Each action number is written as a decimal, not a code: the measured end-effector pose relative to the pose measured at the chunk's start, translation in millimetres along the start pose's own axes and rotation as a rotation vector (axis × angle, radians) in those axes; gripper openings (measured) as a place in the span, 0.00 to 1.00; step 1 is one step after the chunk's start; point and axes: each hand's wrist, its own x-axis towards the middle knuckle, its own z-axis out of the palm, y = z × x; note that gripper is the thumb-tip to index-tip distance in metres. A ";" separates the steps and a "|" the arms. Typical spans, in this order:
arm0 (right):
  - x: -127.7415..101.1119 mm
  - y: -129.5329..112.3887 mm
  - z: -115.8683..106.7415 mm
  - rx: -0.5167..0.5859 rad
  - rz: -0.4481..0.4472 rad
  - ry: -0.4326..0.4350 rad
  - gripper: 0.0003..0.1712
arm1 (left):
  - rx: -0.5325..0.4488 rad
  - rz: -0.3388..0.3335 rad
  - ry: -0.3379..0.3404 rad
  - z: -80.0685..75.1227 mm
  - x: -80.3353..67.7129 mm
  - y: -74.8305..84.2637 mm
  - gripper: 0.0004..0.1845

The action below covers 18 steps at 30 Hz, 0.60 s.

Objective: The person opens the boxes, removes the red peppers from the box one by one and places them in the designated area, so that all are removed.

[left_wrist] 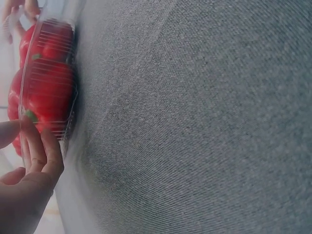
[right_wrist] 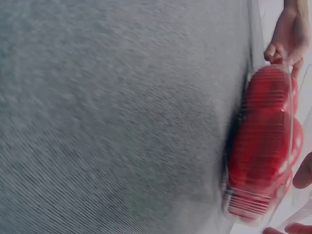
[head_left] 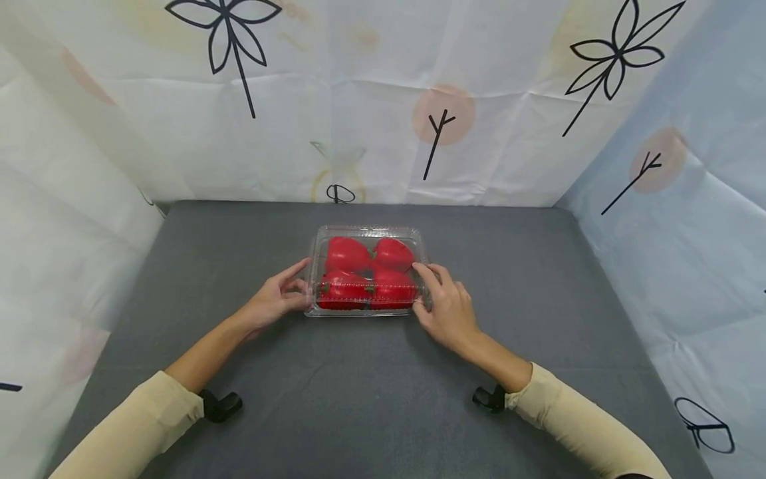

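Note:
A clear plastic container (head_left: 364,231) holds several red bell peppers (head_left: 348,254) in two rows. The peppers have small green stems, seen also in the left wrist view. My left hand (head_left: 277,301) grips the container's left end, with thumb and fingers at its rim (left_wrist: 22,92). At the opposite end, my right hand (head_left: 445,306) holds the right side, fingertips over the edge. The right wrist view catches only parts of that hand, while my left hand (right_wrist: 290,36) shows beyond the peppers. Whether the container's base touches the table is hard to tell.
A grey cloth-covered table (head_left: 353,399) lies under the container. Pale printed curtains (head_left: 371,106) enclose it at the back and both sides. Black straps (head_left: 221,406) sit at both wrists, beside the beige sleeves.

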 end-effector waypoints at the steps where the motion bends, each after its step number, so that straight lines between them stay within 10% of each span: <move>1: 1.2 0.3 -1.1 0.013 0.003 0.009 0.35 | 0.005 -0.002 0.002 0.2 0.1 0.2 0.44; 18: 39.5 10.9 -29.7 0.341 -0.012 0.057 0.34 | 0.003 -0.010 -0.030 1.0 -1.3 4.0 0.44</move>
